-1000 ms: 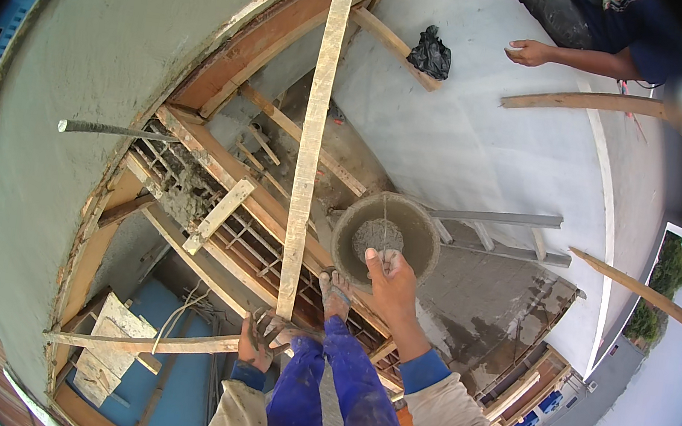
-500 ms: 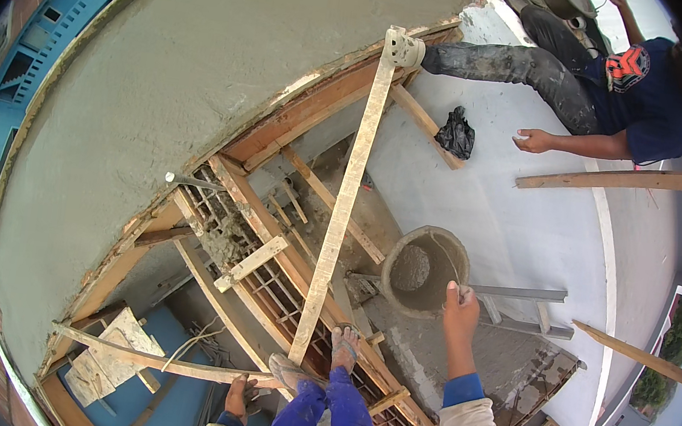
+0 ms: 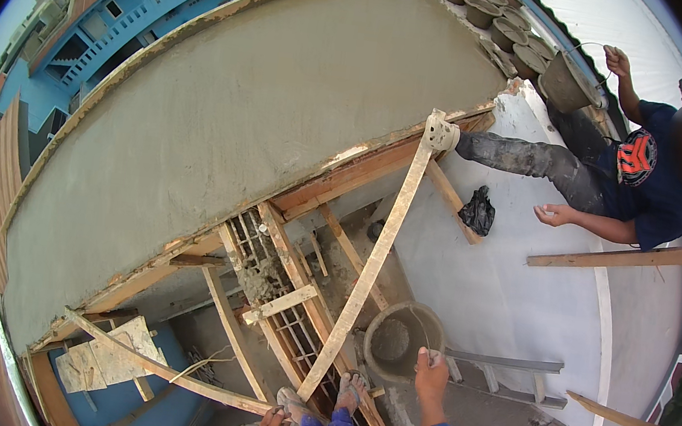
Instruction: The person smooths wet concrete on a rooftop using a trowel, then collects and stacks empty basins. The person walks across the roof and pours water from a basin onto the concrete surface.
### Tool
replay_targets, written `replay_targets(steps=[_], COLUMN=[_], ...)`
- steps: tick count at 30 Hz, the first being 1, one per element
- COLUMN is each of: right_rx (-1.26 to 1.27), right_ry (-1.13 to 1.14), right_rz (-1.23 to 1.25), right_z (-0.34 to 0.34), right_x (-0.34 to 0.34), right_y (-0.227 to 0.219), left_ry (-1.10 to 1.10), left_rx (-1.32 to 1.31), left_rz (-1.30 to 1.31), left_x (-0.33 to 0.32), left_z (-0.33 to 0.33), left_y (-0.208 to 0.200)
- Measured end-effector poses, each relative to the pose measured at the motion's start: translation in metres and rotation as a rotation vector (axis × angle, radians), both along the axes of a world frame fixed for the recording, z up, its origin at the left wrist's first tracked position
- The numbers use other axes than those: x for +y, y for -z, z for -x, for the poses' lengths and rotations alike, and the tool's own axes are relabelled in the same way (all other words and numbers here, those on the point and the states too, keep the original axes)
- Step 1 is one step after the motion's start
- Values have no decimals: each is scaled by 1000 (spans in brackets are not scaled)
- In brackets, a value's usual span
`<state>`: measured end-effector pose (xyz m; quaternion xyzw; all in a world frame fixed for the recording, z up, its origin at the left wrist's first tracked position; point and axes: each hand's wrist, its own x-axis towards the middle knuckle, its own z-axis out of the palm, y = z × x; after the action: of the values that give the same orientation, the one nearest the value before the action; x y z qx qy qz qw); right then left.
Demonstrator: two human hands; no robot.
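My right hand (image 3: 431,382) is closed round the thin wire handle of a dark, mortar-smeared bucket (image 3: 417,357). The bucket hangs tilted toward me, with a grey residue at its bottom. Beside my left foot, my left hand (image 3: 272,425) curls its fingers at the near end of a long wooden plank (image 3: 190,380); part of that grip is hidden. My bare, cement-stained feet (image 3: 350,393) stand on the timber formwork (image 3: 370,415), at the lower end of a pale wooden batten (image 3: 372,273).
A wet concrete slab (image 3: 225,112) fills the upper left. At right, a co-worker (image 3: 647,180) in a dark shirt lifts another bucket (image 3: 566,83) by its handle. Several buckets (image 3: 481,13) stand behind. Reinforcing bars (image 3: 291,327) and deep gaps lie among the beams.
The view has shifted, bringing more of the slab and the stacked buckets into sight. My right hand has carried the bucket leftward relative to the formwork. The co-worker's bucket now shows more fully.
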<state>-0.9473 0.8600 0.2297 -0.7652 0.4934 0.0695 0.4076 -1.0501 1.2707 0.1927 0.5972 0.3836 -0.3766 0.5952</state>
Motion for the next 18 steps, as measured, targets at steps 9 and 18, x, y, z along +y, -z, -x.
replay_targets(steps=[9,18], right_rx=[-95,-43], right_ry=[-179,-344], right_rz=[-148,-309], right_z=[9,6], right_x=[87,121], right_y=[-37,-36], left_ry=[298,261], left_rx=[-415,-422], left_rz=[-339,-508], left_x=[-2,-3], left_z=[15,21], left_y=[-73,-104])
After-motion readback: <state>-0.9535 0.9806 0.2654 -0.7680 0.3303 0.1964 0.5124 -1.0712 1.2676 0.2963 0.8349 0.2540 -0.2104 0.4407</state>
